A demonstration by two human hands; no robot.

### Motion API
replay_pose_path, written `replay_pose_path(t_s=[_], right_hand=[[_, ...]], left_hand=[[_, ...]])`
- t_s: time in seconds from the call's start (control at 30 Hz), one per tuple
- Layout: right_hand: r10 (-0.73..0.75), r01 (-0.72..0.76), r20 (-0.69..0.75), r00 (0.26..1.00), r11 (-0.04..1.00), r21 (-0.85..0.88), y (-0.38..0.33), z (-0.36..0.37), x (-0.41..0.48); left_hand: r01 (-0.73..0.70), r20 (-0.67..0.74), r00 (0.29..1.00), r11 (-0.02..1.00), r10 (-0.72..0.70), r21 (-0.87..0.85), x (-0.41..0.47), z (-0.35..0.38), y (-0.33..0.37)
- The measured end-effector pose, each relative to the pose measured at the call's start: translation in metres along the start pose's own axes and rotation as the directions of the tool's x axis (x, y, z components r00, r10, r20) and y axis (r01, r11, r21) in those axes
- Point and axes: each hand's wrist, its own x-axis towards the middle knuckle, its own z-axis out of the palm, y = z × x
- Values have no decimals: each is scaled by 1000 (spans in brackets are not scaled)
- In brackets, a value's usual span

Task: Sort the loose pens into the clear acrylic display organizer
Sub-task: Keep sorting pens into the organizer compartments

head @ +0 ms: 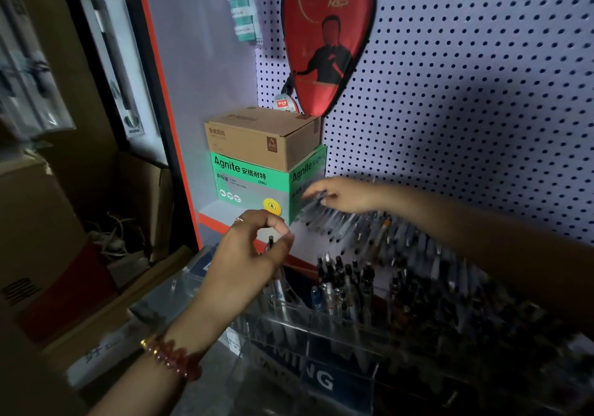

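Observation:
The clear acrylic organizer (289, 325) stands low in the centre, with a blue label on its front. Several dark pens (347, 284) stand upright in its middle and right compartments. My left hand (250, 258) hovers over the leftmost compartment, thumb and fingers curled and pinching one upright pen (271, 242). A pile of loose pens (385, 235) lies on the shelf against the pegboard. My right hand (344, 195) reaches left over that pile, blurred by motion. Its fingers grip a few clear pens (310, 198) beside the green box.
A green Agnite box (247, 181) with a brown carton (260, 139) on top sits on the shelf's left end. A red paddle case (328, 36) hangs on the pegboard (466, 110). Cardboard boxes (48, 222) crowd the left side.

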Motion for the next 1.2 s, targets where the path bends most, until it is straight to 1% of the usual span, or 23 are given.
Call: replay_pose_path(t_s=[0.1,0.13,0.2,0.3,0.37,0.43,0.5,0.53,0.57,0.6,0.67,0.73,0.8,0.83,0.87,0.9,0.93,0.97,1.07,1.1,1.13,1.17,1.2], right_hand=[[-4,23,68,998,960,-279,18,18,33],[5,21,70,998,934,-357,21,22,40],[-19,27,21,1000,888,-460,24,28,49],[-118,76,-46,992,848,-525,35,36,57],[-155,106,-42,987,825,-554,41,37,56],[-196,134,-34,980,776,-617,45,35,53],[-281,166,-77,956,741,-651,44,29,47],[-358,200,-131,925,749,-632,40,25,43],[-454,254,-202,868,754,-605,33,20,37],[-561,315,-286,777,740,-595,23,14,29],[-744,413,-393,540,641,-646,-3,4,11],[-863,499,-378,337,504,-705,-29,-2,-6],[-932,546,-315,178,360,-757,-50,-3,-20],[-954,553,-269,133,296,-779,-56,-2,-24],[-968,557,-225,112,248,-792,-60,-1,-27],[-974,558,-199,111,227,-798,-59,1,-27],[-971,562,-194,142,240,-792,-56,3,-26],[-954,565,-220,206,299,-769,-49,3,-23],[-797,522,-360,485,594,-612,-12,5,-14],[-727,501,-350,591,671,-547,4,6,-12],[-654,468,-293,698,726,-504,21,9,-11],[-565,411,-192,802,756,-509,37,13,-10],[-473,360,-73,878,752,-552,49,18,-11]], left_hand=[[23,-14,1000,999,-23,-28,6,-5,-4],[28,-7,1000,999,-28,-39,7,-7,-5],[40,2,999,998,-40,-54,9,-9,-7],[43,-3,999,996,-44,-76,12,-11,-10],[45,-7,999,995,-45,-90,13,-11,-11],[44,-7,999,994,-45,-98,14,-11,-12],[43,-1,999,990,-44,-131,16,-11,-13],[42,-2,999,987,-42,-153,16,-11,-12],[35,-7,999,984,-37,-175,17,-11,-11],[29,-16,999,980,-32,-197,18,-12,-10],[33,-10,999,972,-36,-232,19,-13,-7],[49,28,999,961,-42,-273,17,-14,-1],[21,51,999,942,-4,-334,15,-14,4],[-5,42,999,932,22,-362,14,-15,6],[-31,19,999,920,42,-390,13,-15,8],[-53,-12,999,910,52,-411,14,-15,9],[-68,-44,998,903,54,-425,14,-16,10],[-76,-72,996,897,49,-435,15,-16,11],[-49,-109,994,896,0,-442,16,-19,9],[-30,-110,994,893,-22,-449,16,-20,9],[-10,-108,993,888,-45,-460,16,-22,9],[7,-104,993,883,-63,-469,15,-23,8],[16,-100,992,880,-72,-474,15,-24,8]])
